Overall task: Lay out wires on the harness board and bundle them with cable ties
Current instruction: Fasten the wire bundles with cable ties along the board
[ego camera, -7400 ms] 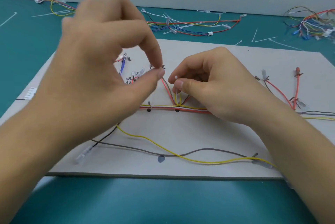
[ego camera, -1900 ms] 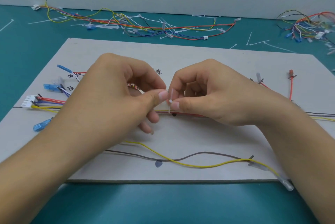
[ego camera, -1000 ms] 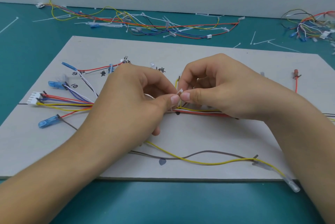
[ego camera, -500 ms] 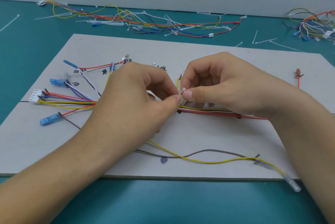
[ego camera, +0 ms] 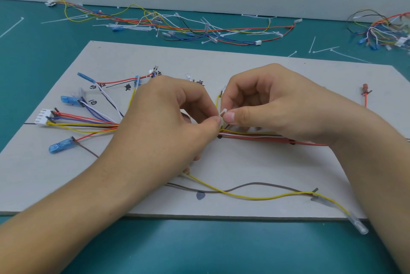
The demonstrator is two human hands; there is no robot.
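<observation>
over board, curled hands apparently pinch tie

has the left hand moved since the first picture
Yes: the left hand has come down from high over the board to the wire bundle, pinching the cable tie.

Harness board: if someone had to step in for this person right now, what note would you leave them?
Left hand: pinches the cable tie at the middle of the harness board.
Right hand: pinches the same tie from the other side.
Wires fan out from the white connector at the left and join the wire bundle under the hands.
Done: main run laid out.
To do: probably pull this tie snug; the yellow wire and brown wire near the front edge lie loose, untied.
Spare ties lie behind the board.
</observation>
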